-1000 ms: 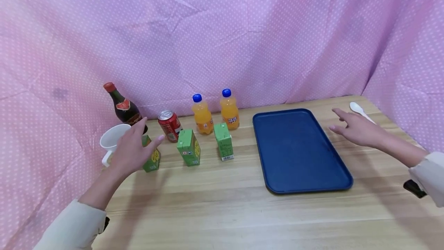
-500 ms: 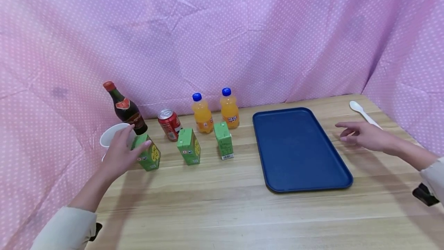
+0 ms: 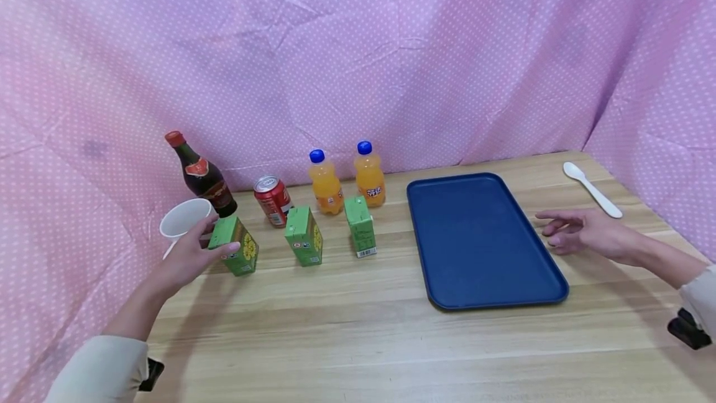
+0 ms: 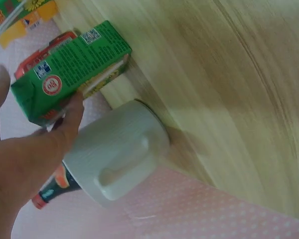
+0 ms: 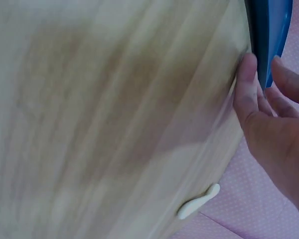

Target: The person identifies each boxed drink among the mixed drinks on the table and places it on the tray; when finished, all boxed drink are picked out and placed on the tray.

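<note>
Left grip [image 3: 191,255] lowered, wide around QR-coded green carton [image 4: 77,69]; right grip [image 3: 598,236] lowered, relaxed.

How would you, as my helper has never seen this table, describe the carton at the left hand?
On the wooden table, start at the blue tray and look left to three green cartons. Take the leftmost carton, just right of the white mug. Only this one has the left hand at it.
</note>
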{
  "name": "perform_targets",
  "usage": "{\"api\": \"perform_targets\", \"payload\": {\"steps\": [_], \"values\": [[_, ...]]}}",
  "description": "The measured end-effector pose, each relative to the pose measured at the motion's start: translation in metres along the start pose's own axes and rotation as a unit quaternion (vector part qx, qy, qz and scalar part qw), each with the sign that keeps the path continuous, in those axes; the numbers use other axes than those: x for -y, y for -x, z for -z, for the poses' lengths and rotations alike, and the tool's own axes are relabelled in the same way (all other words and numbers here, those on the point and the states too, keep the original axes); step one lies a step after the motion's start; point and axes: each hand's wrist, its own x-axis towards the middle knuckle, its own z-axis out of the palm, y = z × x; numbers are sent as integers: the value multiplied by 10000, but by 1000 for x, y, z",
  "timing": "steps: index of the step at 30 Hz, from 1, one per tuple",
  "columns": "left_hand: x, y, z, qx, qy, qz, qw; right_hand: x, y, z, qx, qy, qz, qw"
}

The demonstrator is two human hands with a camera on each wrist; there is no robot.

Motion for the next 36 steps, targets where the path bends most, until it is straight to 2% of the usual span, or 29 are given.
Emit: {"api": "perform_targets", "payload": {"steps": [6, 12, 18, 27, 36], "values": [[14, -1, 4, 295, 440, -105, 9985, 0, -2, -8, 82, 95, 173, 9998], [24, -3, 6, 385, 697, -194, 9966, 1, -3, -11, 137, -106, 226, 9996], [27, -4, 7, 363, 652, -213, 9970, -1, -4, -11, 109, -290, 137, 9994], [26, -6, 9, 429, 736, -201, 9962, 0, -4, -12, 102, -216, -68, 9997], [26, -9, 5, 224, 569, -233, 9979, -2, -3, -12, 87, -228, -72, 9997]]}}
